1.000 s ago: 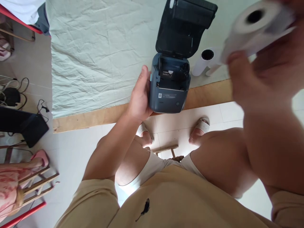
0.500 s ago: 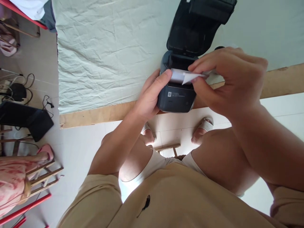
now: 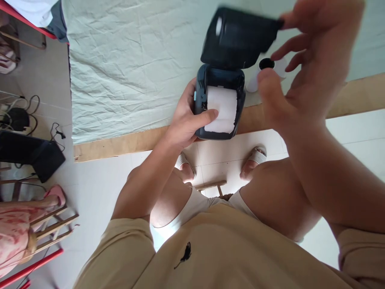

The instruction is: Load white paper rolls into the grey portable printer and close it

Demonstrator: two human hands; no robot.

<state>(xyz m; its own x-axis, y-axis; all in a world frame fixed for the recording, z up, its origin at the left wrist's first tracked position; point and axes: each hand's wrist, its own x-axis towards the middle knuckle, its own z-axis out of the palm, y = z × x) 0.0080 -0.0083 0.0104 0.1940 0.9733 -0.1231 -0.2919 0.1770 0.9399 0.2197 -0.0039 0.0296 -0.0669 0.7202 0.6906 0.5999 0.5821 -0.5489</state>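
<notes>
Tan cloth lies nearest to us: our shirt (image 3: 210, 249), with a black feather-shaped mark (image 3: 184, 255) on its front, and beyond it our pale shorts (image 3: 180, 214). Past our knees, our left hand (image 3: 186, 122) is wrapped around the side of a dark blue printer (image 3: 225, 77), which we hold at the near edge of the table. The thumb of that hand rests across the white paper (image 3: 223, 102) that fills the printer's bay and laps over its front, ending in a ragged edge.

Hinged at the printer's far end, the dark lid (image 3: 240, 38) is raised and slightly blurred. Our right hand (image 3: 313, 64) is spread, its thumb well apart from the fingers; one fingertip meets the lid's right corner, though we cannot tell how firmly. Just behind that thumb stands a white roll (image 3: 253, 83) with a dark core, a second pale roll (image 3: 281, 66) beside it, partly hidden by our fingers.

Pale green cloth (image 3: 129, 72) covers the table behind, creased all over, with a bare wooden edge (image 3: 120, 145) towards us. Off to our left, another person's pink slipper (image 3: 58, 194) shows near a wooden stool (image 3: 55, 230), and farther along, black cables (image 3: 34, 106) lie in loops.
</notes>
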